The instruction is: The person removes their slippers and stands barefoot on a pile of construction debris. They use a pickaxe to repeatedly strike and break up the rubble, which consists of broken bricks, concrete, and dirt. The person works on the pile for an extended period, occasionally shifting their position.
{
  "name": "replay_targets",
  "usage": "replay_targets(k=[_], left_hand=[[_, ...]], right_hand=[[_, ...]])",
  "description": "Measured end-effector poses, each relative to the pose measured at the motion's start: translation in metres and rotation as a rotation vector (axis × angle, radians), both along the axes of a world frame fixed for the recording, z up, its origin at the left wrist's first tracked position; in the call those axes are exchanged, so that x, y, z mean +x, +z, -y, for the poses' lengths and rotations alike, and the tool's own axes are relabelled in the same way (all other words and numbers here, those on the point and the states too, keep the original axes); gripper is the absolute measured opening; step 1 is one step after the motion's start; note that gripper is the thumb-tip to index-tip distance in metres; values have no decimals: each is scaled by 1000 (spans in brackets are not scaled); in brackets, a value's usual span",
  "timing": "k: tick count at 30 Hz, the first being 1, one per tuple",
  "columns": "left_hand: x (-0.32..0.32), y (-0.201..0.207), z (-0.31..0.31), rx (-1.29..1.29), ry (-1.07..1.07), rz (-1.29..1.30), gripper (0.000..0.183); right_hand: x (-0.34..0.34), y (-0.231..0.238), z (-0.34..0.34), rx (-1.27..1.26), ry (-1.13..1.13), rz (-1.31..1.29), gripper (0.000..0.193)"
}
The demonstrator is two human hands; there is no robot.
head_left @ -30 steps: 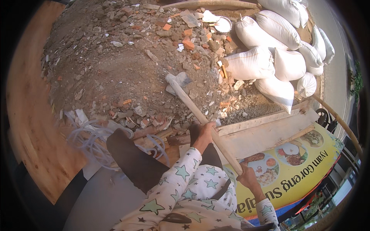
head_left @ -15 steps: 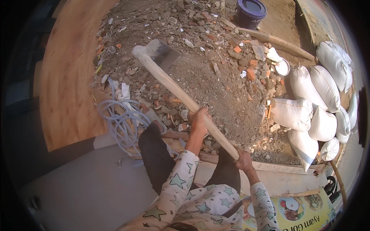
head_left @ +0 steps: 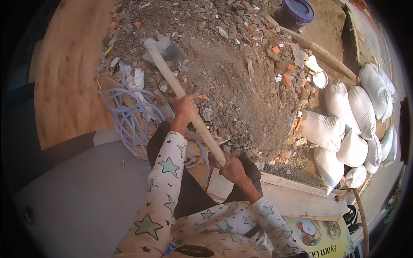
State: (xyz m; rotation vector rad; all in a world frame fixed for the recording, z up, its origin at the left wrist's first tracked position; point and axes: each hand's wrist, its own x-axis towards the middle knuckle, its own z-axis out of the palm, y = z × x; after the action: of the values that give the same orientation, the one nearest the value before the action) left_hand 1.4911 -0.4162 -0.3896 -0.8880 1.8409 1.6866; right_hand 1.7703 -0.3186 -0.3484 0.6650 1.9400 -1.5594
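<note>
Both my hands grip the pale wooden handle of a hoe [head_left: 204,134]. My left hand [head_left: 185,107] is wrapped round the middle of the handle. Lower down, my right hand [head_left: 234,169] closes round its near end. The handle slants away to the upper left. At its far end the broad grey blade [head_left: 171,53] rests at the surface of a heap of soil and rubble [head_left: 223,86]; whether its edge is sunk in cannot be made out. Brick pieces and stones lie scattered over the heap.
Coiled clear hose [head_left: 124,116] lies left of my legs, beside a wooden board [head_left: 71,81]. White filled sacks [head_left: 320,131] are piled at the right. A purple bucket [head_left: 296,16] stands at the far right behind a timber plank [head_left: 318,49]. A yellow printed banner [head_left: 320,236] lies nearby.
The hoe and both my hands have shifted left, and the handle stands steeper in the picture. The view has turned slightly, moving the sacks and bucket. My grip on the handle stays closed.
</note>
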Motion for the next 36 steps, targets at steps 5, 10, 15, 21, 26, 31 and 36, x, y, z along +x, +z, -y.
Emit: replay_targets(k=[5, 10, 15, 21, 26, 31, 36], left_hand=[[53, -11, -21, -34, -16, 177, 16], [113, -17, -41, 64, -30, 303, 16], [138, -14, -70, 93, -64, 319, 16], [213, -21, -111, 83, -116, 325, 15], [299, -20, -121, 244, -194, 589, 19], [351, -17, -121, 328, -42, 808, 19], [329, -21, -116, 393, 11, 672, 19]], right_hand=[[36, 43, -26, -88, -28, 129, 40], [89, 65, -44, -65, -85, 212, 37], [117, 82, -55, -140, -221, 185, 33], [172, 122, -79, -123, -347, 357, 28], [233, 142, -83, 101, -277, 393, 34], [271, 150, -89, 379, 12, 477, 47], [286, 87, -98, 368, 21, 394, 42]])
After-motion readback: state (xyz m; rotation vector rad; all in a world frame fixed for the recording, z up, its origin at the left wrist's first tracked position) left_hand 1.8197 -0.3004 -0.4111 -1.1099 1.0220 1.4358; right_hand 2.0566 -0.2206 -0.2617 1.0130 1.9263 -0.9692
